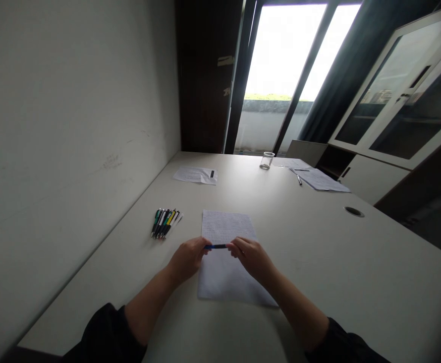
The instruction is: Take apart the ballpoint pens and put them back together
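Observation:
A blue pen with a dark grip [219, 246] is held level between both hands, over a sheet of paper [230, 277] whose upper part bears lines of handwriting. My left hand [190, 256] pinches the pen's blue end. On the other side, my right hand [251, 256] has its fingers closed round the dark end. Left of the paper, several pens [165, 223] with green, yellow, white and black parts lie side by side on the white table [319, 252].
A glass [266, 160] stands near the table's far edge. Farther right lie a stack of papers [321, 180] and a pen [299, 179]. A crumpled white sheet [196, 175] is at the back left. A wall [72, 126] borders the table's left side.

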`<state>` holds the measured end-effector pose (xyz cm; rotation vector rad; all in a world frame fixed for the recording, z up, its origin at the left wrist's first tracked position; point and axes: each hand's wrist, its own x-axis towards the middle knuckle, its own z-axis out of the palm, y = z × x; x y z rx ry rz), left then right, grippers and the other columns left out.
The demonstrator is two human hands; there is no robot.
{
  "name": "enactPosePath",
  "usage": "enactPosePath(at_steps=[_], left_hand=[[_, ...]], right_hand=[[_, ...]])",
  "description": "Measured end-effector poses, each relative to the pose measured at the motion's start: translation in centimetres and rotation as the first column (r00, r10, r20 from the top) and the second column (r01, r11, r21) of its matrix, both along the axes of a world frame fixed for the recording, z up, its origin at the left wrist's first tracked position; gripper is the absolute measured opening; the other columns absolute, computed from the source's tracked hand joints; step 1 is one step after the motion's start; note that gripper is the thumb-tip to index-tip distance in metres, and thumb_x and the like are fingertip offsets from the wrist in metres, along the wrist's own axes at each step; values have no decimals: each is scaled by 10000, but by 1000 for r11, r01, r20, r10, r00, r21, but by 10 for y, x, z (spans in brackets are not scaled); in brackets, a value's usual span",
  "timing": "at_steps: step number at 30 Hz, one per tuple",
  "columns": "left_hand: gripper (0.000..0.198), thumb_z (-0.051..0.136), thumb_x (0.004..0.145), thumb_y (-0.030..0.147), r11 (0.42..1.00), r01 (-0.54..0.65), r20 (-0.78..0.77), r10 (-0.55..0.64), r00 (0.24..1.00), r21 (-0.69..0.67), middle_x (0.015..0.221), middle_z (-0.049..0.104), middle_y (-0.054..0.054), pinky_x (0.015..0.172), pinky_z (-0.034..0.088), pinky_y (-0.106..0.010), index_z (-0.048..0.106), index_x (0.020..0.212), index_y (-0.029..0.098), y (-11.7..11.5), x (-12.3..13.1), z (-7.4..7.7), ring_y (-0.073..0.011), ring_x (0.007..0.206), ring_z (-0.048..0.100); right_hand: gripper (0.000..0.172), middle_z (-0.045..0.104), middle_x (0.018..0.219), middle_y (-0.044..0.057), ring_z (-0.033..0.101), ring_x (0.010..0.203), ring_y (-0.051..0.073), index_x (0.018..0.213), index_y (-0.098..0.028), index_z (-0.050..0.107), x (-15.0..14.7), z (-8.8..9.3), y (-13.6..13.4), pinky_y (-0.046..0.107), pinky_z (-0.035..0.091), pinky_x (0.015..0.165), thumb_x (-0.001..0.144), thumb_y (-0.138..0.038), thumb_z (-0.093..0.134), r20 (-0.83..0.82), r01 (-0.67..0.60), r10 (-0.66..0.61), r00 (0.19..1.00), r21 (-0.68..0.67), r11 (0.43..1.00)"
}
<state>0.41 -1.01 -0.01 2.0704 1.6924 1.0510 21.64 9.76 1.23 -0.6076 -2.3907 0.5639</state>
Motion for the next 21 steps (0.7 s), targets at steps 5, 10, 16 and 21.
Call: enactPosePath(at_steps=[5, 10, 16, 21], left_hand=[[189, 494, 896, 86, 1000, -5, 2, 5, 1000, -6, 909, 671, -31, 740, 481, -261, 566, 1016, 212, 0, 0, 0, -163, 820, 635], [212, 504, 880, 72, 1000, -19, 9, 19, 1000, -5, 922, 675, -30, 757, 482, -260, 572, 1019, 217, 1, -1, 0, -165, 839, 639], [220, 519, 868, 66, 1000, -22, 7, 22, 1000, -8, 909, 678, -25, 750, 482, -256, 581, 1013, 220, 1, 1, 0, -163, 829, 639], [203, 515, 879, 78, 1000, -17, 3, 17, 1000, 6, 915, 677, -29, 760, 486, -263, 573, 1017, 215, 2, 0, -1, -163, 827, 638]], right_hand=[[243, 681, 839, 33, 631, 721, 154, 1048, -210, 649, 5, 3, 2, 274, 500, 681, 974, -393, 508, -24, -8, 7, 1000, -42, 999], [239, 694, 942, 42, 657, 814, 162, 1104, -231, 638, 3, -1, 5, 276, 523, 764, 916, -377, 616, -106, -68, 64, 992, -29, 997], [243, 685, 793, 32, 633, 687, 150, 887, -211, 672, 6, 3, 3, 268, 496, 669, 980, -363, 507, 33, -26, 25, 999, 34, 999], [313, 699, 939, 48, 659, 784, 160, 1183, -224, 594, 7, 0, 4, 273, 526, 750, 917, -386, 615, -60, -41, 42, 997, 25, 999]])
